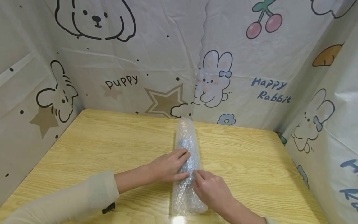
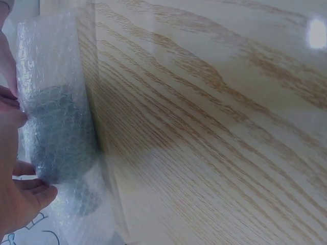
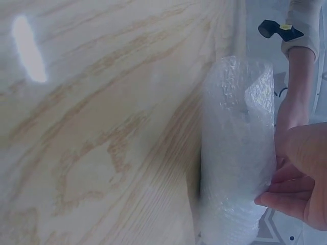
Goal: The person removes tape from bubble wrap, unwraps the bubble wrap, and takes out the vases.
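A long roll of clear bubble wrap lies lengthwise on the wooden table. Through its layers, the left wrist view shows a dark blue-grey object, wide in one part and narrower towards the far end; its kind is blurred by the bubbles. My left hand comes from the left and presses its fingertips and thumb, spread apart, on top of the roll. Just nearer and to the right, my right hand pinches the wrap with curled fingers and thumb. Loose wrap extends past the dark object at both ends.
The yellow wood-grain table extends to both sides of the roll. A printed cloth with cartoon animals stands behind and at both sides. A small black device sits at the left sleeve cuff.
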`<state>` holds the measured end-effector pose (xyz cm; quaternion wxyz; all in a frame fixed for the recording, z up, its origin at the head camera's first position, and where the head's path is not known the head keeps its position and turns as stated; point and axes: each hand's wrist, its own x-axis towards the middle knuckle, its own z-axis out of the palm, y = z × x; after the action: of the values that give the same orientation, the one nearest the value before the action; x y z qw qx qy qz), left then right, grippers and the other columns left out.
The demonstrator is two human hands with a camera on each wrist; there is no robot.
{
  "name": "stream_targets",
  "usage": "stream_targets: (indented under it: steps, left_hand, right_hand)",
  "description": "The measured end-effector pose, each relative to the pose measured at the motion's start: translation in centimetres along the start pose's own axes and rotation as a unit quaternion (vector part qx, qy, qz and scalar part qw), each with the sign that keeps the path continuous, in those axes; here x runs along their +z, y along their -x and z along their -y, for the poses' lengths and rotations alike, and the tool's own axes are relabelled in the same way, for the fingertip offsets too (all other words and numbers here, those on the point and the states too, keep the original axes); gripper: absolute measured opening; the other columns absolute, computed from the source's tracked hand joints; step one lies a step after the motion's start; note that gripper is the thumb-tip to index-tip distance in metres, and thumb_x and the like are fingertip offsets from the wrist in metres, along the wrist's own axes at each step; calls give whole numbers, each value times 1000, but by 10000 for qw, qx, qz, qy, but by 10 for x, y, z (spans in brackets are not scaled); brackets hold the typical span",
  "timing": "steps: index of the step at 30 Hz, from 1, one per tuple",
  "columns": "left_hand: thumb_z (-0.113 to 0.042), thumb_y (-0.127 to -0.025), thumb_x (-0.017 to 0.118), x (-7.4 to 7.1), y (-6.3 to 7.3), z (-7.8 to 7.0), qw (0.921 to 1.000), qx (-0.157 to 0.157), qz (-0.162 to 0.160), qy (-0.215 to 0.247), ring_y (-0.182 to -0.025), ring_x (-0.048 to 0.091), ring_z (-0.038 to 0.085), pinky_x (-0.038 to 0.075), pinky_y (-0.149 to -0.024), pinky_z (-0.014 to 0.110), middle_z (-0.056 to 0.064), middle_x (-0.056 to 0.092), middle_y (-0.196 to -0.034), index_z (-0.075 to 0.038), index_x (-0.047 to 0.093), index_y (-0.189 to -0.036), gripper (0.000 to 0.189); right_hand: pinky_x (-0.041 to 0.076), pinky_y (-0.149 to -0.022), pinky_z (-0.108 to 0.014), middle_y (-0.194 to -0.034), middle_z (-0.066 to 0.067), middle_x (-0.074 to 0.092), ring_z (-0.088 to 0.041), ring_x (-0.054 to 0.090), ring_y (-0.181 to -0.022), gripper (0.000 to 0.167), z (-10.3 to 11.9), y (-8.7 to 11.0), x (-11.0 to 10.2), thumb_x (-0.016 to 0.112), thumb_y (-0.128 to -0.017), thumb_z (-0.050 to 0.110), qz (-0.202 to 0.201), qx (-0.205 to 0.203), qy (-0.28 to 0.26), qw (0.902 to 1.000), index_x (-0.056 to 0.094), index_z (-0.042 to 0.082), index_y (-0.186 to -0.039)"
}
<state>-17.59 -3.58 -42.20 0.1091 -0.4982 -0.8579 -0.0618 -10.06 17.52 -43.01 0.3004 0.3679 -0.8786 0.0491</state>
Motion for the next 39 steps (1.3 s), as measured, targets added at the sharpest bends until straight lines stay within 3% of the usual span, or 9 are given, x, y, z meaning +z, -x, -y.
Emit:
stream_targets:
  steps: [10,15,21,39]
  left_hand:
    - [-48,-97,60,1,2,0,9999,77,-104,-102,-124,55,31,51,-99,34,22,54,-135,6,50,-139,69]
    - [-47,-97,60,1,3,0,9999,69,-140,-56,-123,55,31,54,-94,33,22,54,-134,6,50,-138,69]
    - [-48,-97,60,1,2,0,9998,83,-167,-60,-123,55,31,52,-97,34,22,54,-134,6,50,-138,69]
    - [-48,-97,60,1,2,0,9999,45,-110,-52,-124,54,31,53,-96,33,22,53,-136,6,49,-139,69]
  right_hand:
    - [56,-48,-24,-88,-9,72,-17,70,-71,25,3,0,1,75,-72,8,203,-190,226,9994,73,-1,-96]
    - [57,-48,-27,-89,-10,73,-18,71,-71,24,2,1,2,70,-74,8,53,-245,152,9996,73,-1,-95]
    - [58,-50,-28,-88,-10,73,-19,71,-70,24,0,-1,2,76,-69,3,-135,-391,85,9991,74,-1,-92]
    - [58,-60,-21,-88,-11,75,-20,74,-74,21,-7,1,4,76,-71,-2,33,-121,-754,9971,76,-2,-91]
